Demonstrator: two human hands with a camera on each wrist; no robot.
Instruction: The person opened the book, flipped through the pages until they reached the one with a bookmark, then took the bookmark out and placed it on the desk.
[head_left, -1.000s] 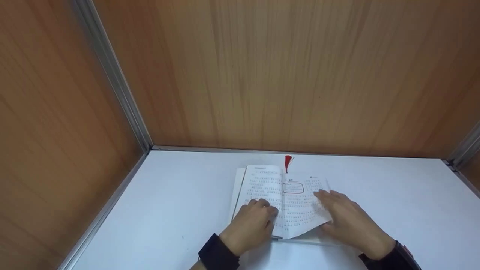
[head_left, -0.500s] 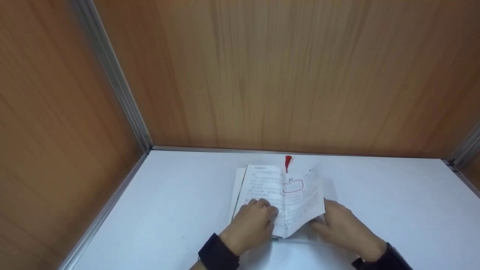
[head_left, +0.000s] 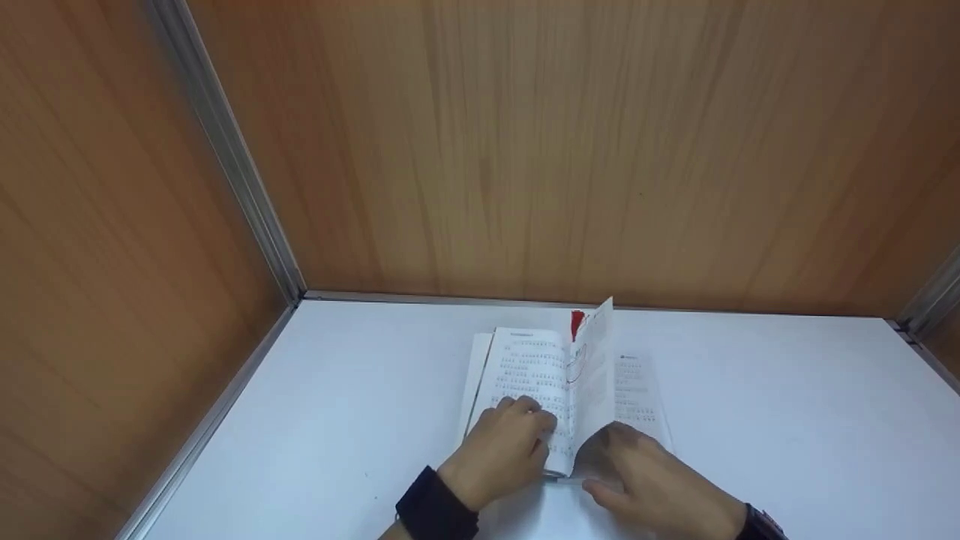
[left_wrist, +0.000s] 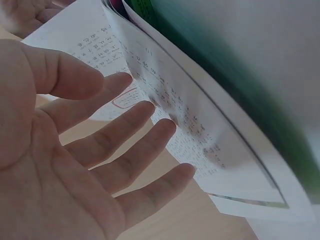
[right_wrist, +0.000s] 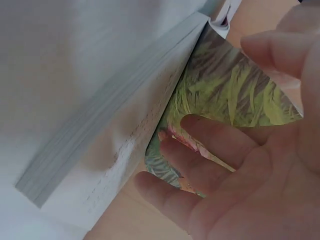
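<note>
A wood-grain wall panel (head_left: 112,225) fills the nine o'clock side of the head view, meeting the back panel (head_left: 570,150) at a metal corner strip (head_left: 225,150); below them lies the white table (head_left: 337,397), with an open book (head_left: 525,367) resting flat on it at about six o'clock of the frame, near the person and well apart from the side walls.

The left hand (head_left: 502,446) comes in from seven o'clock, a dark cuff (head_left: 435,514) at its wrist; its fingers (left_wrist: 125,145) are straight and slightly spread, and in the left wrist view their tips press the printed left-hand page (head_left: 529,360), pinning it down without curling round anything.

At the book's spine one leaf (head_left: 596,360) stands almost upright, its top edge pointing to twelve o'clock; a red tassel (head_left: 576,324) shows just beside that edge at the head of the spine.

To the three o'clock side the next printed page (head_left: 637,390) lies flat; the right hand (head_left: 649,476) enters from five o'clock, its fingers (right_wrist: 220,145) loosely bent and slipped under the raised leaf, touching its underside near the bottom; in the right wrist view a green leafy printed picture (right_wrist: 225,95) shows beside those fingers, next to the book's page block (right_wrist: 100,120); whether the thumb pinches the leaf I cannot tell.
</note>
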